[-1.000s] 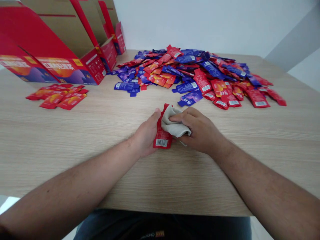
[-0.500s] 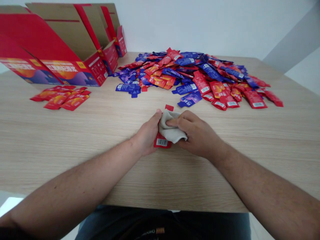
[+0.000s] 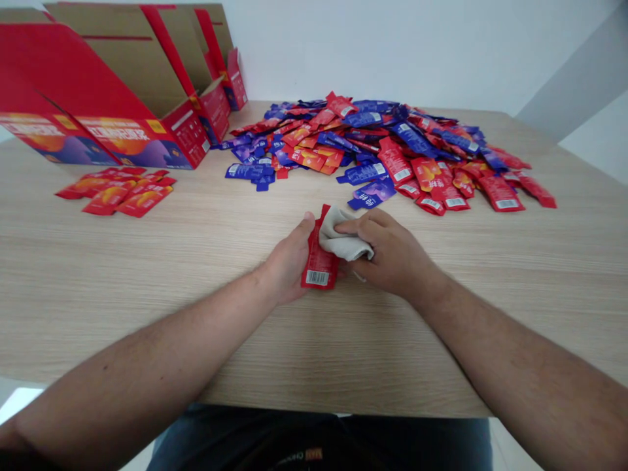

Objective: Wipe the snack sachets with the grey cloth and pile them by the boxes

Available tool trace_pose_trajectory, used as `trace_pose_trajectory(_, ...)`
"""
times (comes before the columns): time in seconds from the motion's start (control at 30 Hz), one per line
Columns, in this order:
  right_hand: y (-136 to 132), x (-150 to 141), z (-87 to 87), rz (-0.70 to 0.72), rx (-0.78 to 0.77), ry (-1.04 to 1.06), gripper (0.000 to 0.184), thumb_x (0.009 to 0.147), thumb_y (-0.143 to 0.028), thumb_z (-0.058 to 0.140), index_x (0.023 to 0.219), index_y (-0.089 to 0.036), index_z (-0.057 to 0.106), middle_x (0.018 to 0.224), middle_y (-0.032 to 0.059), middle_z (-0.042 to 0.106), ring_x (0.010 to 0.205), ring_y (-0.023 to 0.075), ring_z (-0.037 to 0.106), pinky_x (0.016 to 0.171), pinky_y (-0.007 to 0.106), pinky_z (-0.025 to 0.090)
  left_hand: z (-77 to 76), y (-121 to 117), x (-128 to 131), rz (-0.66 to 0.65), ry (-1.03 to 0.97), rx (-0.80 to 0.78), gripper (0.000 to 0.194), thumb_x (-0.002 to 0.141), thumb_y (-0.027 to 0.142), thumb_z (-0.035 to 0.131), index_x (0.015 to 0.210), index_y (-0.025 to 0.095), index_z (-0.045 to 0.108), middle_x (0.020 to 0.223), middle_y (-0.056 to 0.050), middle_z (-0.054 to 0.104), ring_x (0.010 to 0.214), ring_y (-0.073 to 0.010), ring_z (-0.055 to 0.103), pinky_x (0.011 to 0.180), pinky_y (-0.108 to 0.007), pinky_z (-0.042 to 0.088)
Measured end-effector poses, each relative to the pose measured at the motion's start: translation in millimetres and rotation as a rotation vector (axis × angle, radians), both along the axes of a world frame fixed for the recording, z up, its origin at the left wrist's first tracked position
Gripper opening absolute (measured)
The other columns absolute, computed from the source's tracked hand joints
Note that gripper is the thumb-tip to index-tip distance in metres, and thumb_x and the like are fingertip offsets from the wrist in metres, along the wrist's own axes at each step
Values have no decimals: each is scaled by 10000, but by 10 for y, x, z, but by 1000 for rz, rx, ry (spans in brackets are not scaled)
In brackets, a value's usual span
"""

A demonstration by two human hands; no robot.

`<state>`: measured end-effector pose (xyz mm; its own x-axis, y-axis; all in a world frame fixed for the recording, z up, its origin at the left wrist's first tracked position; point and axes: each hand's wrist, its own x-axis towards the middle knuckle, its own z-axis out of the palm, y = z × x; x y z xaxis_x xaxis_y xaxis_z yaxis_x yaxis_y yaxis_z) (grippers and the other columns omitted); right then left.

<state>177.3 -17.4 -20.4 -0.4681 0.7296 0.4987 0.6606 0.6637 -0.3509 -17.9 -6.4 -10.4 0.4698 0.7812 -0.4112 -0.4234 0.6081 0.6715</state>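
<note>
My left hand (image 3: 287, 258) grips a red sachet (image 3: 320, 261) with a barcode at its near end, holding it just above the wooden table (image 3: 147, 275). My right hand (image 3: 390, 252) is closed on a crumpled beige cloth (image 3: 341, 239) and presses it against the upper half of the sachet. Both hands meet at the middle of the table, a little in front of a big heap of red and purple sachets (image 3: 387, 147).
Several red sachets (image 3: 115, 193) lie in a small group at the left. Open red cardboard display boxes (image 3: 122, 91) stand along the back left. The table's near edge (image 3: 343, 409) runs just above my lap. A white wall is behind.
The cloth in my right hand slid down the sachet and then back up, showing more of its red lower half now. My left hand has stayed in place.
</note>
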Motion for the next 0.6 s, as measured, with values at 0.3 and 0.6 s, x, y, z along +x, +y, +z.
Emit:
trace_pose_trajectory(0.3, 25, 17, -7, -36, -15, -15, 425, 859, -228, 790, 1281, -198, 748, 1088, 119, 725, 1014, 301, 693, 874, 431, 587, 3, 11, -3, -4, 45, 6, 624, 1162, 552, 265, 1196, 136, 729, 925, -136, 800, 711, -236, 745, 691, -365, 615)
trace_pose_trajectory(0.6, 58, 48, -19, -14, -37, -4, 424, 864, -208, 768, 1287, -221, 745, 1116, 119, 732, 1023, 298, 692, 884, 438, 595, -73, 20, -52, -35, -11, 7, 621, 1151, 578, 306, 1196, 140, 744, 915, -130, 787, 722, -238, 740, 711, -381, 620)
